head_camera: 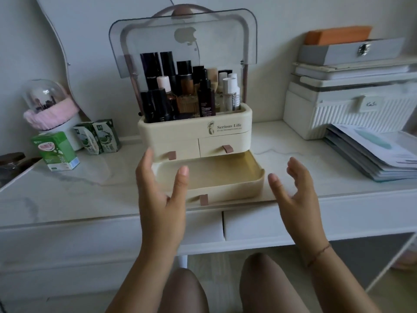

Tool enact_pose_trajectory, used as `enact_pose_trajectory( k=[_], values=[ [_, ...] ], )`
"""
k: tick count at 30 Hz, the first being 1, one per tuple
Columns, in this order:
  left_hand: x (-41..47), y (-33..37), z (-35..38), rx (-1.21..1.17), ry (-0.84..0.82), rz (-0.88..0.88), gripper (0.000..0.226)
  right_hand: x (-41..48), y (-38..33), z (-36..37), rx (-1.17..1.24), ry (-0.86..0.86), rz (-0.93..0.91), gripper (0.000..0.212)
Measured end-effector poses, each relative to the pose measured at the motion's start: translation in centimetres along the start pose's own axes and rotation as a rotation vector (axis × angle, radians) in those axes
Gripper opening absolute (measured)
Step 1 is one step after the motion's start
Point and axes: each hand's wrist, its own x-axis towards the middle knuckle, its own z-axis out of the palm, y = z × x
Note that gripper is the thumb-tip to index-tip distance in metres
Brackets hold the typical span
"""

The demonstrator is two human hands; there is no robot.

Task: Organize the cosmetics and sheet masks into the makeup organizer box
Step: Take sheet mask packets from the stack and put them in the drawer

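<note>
The makeup organizer box stood on the surface just ahead of both grips, its bottom drawer open and empty between the released left grip and released right grip, so the sheet masks, well right of the right grip, would probably best go in flat, edges squared

Both forearms raised; left hand open, fingers spread, at the left end of the bottom drawer; right hand open, loosely curved, just off its right end.
</note>
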Motion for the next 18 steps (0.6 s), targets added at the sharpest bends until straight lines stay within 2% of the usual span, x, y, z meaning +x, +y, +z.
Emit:
enact_pose_trajectory(
  k=[3,6,9,14,17,18],
  values=[
    [-0.5,4.1,5.0,-0.213,-0.197,0.009,0.065,2.2,0.7,-3.9,-0.033,0.108,-0.022,0.070],
    [-1.2,7.0,12.0,-0.366,-0.478,-0.154,0.069,5.6,1.7,-9.0,-0.131,0.191,-0.053,0.062],
    [-1.5,8.0,19.3,-0.339,-0.688,-0.327,0.067,9.9,4.0,-14.4,-0.262,0.232,-0.010,0.049],
    [-2.3,7.5,28.9,-0.254,-0.875,-0.534,0.071,15.4,9.7,-21.2,-0.249,0.142,0.293,0.049],
    [-2.9,7.3,32.4,-0.250,-0.904,-0.588,0.073,16.4,12.1,-22.4,-0.324,0.034,0.339,0.042],
    [-2.9,7.2,33.3,-0.259,-0.902,-0.589,0.071,16.5,12.6,-22.5,-0.332,0.018,0.333,0.032]
  ],
)
